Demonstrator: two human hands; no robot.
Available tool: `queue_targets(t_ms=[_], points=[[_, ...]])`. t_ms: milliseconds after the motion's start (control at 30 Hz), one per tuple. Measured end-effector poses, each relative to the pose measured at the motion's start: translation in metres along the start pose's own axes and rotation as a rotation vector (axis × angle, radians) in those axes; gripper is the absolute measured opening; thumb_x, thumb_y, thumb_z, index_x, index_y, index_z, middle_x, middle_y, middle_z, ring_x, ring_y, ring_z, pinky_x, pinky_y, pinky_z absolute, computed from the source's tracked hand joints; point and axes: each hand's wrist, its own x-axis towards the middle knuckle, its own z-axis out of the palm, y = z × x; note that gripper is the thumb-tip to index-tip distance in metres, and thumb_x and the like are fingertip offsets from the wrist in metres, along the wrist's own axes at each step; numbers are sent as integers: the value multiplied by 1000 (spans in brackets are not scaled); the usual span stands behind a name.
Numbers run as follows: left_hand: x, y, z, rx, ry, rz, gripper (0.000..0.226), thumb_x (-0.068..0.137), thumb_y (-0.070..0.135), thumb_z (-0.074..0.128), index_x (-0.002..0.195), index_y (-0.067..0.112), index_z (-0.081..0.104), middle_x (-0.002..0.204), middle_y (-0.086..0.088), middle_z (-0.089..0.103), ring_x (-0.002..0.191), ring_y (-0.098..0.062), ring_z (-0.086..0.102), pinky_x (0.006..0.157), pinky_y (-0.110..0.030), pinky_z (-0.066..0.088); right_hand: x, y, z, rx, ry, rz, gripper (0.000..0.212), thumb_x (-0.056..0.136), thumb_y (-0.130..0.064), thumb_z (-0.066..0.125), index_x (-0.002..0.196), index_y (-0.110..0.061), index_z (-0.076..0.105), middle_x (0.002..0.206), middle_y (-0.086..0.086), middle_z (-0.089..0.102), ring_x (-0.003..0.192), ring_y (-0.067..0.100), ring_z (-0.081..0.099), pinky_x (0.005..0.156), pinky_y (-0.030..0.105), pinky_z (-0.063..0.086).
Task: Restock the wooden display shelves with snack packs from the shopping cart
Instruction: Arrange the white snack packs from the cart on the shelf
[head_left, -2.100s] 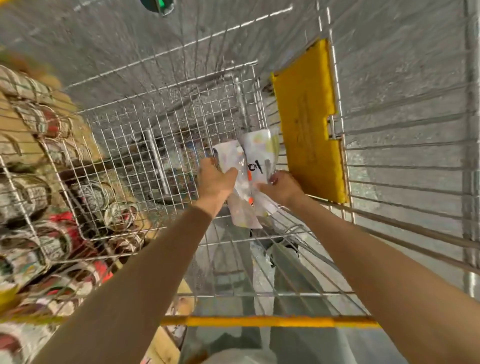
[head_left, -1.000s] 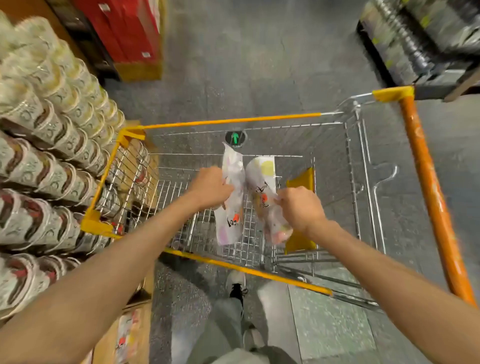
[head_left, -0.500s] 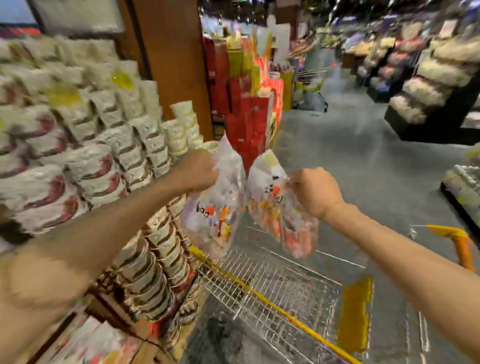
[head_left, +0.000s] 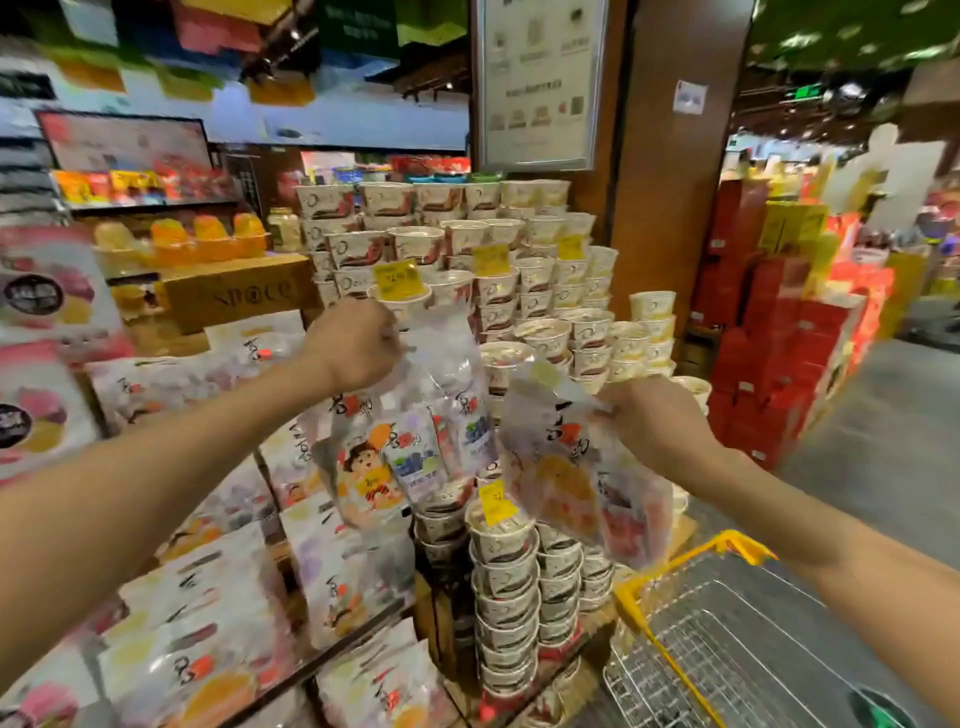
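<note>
Yellow trim edges the wire shopping cart (head_left: 727, 639) at lower right, nearest the camera. Above it the right hand (head_left: 649, 421) pinches the top of one snack pack (head_left: 576, 467), and the left hand (head_left: 353, 345) grips the top of a bunch of packs (head_left: 405, 447) (how many is unclear), all hanging in the air. Beyond them stand the wooden display shelves (head_left: 291, 654) with similar packs at left, stacked paper cups (head_left: 519, 291) in the middle, and red boxes (head_left: 769, 338) at right.

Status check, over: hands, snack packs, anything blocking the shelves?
Left hand grips snack packs. Right hand grips another pack. Both held before the shelves; nothing visibly blocking.
</note>
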Motion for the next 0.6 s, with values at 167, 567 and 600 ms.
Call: queue_targets(t_ms=[167, 567, 600], points=[[5, -118, -21, 39, 3, -158, 27, 86, 23, 62, 61, 16, 58, 68, -7, 62, 68, -30, 60, 54, -30, 39, 83, -86, 47, 121, -14, -148, 42, 86, -33, 62, 52, -27, 39, 58, -2, 48, 64, 26, 50, 49, 30, 28], [63, -371, -36, 61, 149, -348, 28, 91, 23, 61, 77, -1, 59, 73, -16, 60, 68, -33, 56, 57, -40, 47, 304, -278, 119, 292, 158, -349, 24, 85, -34, 67, 98, -15, 73, 95, 11, 72, 93, 33, 63, 68, 36, 47], [68, -386, -34, 81, 155, -349, 27, 91, 23, 61, 76, 0, 58, 71, -14, 58, 68, -32, 55, 57, -39, 46, 319, -288, 127, 302, 173, -367, 25, 84, -34, 67, 96, -12, 73, 94, 12, 72, 92, 33, 63, 69, 38, 49]])
